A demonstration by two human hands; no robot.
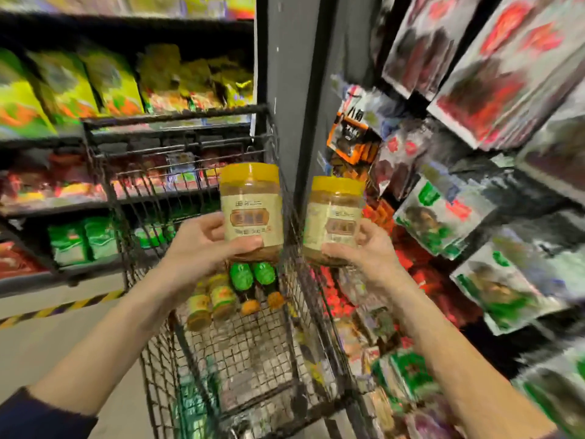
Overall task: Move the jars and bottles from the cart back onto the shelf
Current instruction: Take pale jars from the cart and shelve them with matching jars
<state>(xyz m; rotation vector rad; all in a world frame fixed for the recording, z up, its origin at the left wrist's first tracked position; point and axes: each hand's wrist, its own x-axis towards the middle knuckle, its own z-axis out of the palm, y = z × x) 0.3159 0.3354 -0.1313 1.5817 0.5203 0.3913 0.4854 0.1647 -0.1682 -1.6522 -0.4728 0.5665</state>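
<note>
Left grip (202, 245) is curled round the lower half of a clear plastic jar with a yellow lid and cream label (251, 204), thumb across the front. Right grip (370, 248) holds a matching yellow-lidded jar (335, 213) the same way. Both jars are upright at mid-frame, one above the black wire cart (152, 191) and the other just past its right edge.

I judge this to be the carry step: two jars are out, with none yet placed. Next, each needs a free shelf spot and must be set down upright; which shelf suits them I cannot tell. Two small yellow-labelled jars (209, 299) and two dark bottles with green labels and orange caps (256, 283) remain lying in the cart.

Jar labels are blurred; only "300" reads on the left one. An orange-and-black packet (354, 134) right of centre shows 八角.
</note>
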